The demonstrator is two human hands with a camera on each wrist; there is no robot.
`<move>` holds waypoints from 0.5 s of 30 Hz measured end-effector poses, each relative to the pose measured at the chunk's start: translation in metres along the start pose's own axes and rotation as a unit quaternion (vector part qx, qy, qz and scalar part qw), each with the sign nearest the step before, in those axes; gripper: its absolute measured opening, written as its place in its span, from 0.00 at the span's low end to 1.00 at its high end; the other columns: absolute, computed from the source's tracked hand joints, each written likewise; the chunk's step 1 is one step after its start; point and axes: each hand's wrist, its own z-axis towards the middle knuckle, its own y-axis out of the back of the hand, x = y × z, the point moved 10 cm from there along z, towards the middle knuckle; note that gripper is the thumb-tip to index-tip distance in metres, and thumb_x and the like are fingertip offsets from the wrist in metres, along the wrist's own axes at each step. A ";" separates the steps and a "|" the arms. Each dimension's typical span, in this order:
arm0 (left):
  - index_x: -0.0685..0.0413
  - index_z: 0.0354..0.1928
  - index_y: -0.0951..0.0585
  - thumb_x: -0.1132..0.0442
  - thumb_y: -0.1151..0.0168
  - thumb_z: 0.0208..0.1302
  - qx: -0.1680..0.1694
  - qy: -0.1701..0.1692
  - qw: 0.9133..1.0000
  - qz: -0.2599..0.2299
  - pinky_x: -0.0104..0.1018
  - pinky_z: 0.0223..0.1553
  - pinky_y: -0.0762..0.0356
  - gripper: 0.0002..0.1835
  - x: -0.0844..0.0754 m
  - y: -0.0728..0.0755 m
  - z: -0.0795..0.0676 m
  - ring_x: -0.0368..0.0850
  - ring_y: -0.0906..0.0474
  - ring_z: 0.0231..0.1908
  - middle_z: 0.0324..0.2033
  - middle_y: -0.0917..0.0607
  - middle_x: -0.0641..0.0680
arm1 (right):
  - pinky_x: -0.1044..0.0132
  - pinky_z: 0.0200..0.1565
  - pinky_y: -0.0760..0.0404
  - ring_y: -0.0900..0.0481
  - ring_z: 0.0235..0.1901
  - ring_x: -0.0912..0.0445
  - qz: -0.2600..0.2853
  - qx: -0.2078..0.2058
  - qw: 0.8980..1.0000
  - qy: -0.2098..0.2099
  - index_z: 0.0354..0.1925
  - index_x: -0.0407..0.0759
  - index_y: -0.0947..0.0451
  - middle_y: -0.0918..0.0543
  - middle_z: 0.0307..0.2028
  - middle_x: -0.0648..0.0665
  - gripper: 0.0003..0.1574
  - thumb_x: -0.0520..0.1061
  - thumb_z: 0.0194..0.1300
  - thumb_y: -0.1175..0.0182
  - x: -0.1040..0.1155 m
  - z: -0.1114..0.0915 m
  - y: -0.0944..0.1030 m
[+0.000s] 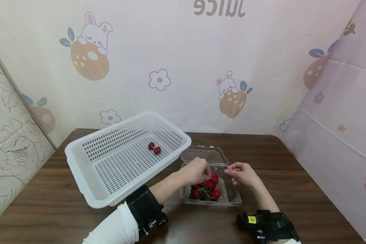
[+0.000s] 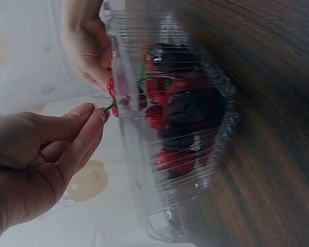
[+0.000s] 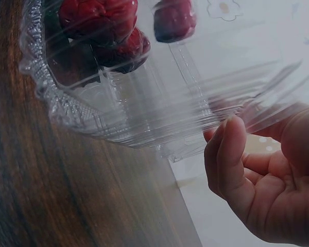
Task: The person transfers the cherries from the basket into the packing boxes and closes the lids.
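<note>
the left hand pinches a thin green stem on a glossy round red cherry at the mouth of a ribbed clear plastic box, where more cherries lie; the right hand grips the box's edge in its fingers. a white perforated plastic basket with two cherries sits beside it. the step seems to be shifting this cherry, lifting or lowering i cannot tell; next calls for a firm stem pinch and a steady box.
</note>
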 end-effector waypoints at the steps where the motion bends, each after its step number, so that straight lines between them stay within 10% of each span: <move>1: 0.58 0.27 0.17 0.72 0.40 0.53 0.004 0.000 1.000 -0.003 0.20 0.18 0.33 0.05 0.001 -0.002 0.000 0.31 0.32 0.14 0.16 0.21 0.46 | 0.65 0.22 0.24 0.28 0.17 0.58 0.001 0.000 1.000 0.001 0.37 0.27 0.31 0.29 0.17 0.46 0.17 0.42 0.58 0.42 0.000 0.000 0.000; 15: 0.58 0.27 0.17 0.75 0.42 0.51 0.032 -0.001 0.999 0.031 0.20 0.22 0.32 0.08 0.006 -0.023 0.006 0.32 0.30 0.18 0.21 0.19 0.47 | 0.64 0.22 0.23 0.29 0.16 0.58 0.004 -0.002 1.000 -0.004 0.37 0.27 0.31 0.29 0.17 0.46 0.17 0.42 0.58 0.42 0.000 0.000 0.000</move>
